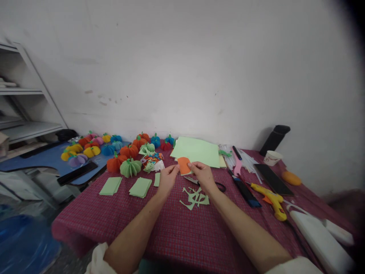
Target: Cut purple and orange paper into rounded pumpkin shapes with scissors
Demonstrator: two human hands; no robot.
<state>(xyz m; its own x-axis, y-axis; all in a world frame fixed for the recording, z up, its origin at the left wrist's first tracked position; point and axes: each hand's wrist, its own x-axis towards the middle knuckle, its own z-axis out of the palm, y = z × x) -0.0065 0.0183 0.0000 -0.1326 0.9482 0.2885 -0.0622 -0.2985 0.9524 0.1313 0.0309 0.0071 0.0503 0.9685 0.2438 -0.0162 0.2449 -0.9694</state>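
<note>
Between my two hands an orange paper piece [184, 165] with a rounded top is held up, and pale green paper peeks out along its lower edge. My left hand [169, 179] pinches its left side. The fingers of my right hand [203, 176] close on its right side. Below the right hand lie scissors [221, 186] with dark handles, partly hidden by that hand. Pale green paper scraps [195, 198] are scattered on the tablecloth just nearer to me. To the left are stacks of green paper squares [140, 187], with another stack [110, 186] farther left.
Paper pumpkins [130, 167] in several colours crowd the back left. Green sheets [196, 151] lie by the wall. On the right are a utility knife [246, 192], a yellow glue gun [269, 198], a black phone-like slab [273, 179] and a paper cup [272, 158].
</note>
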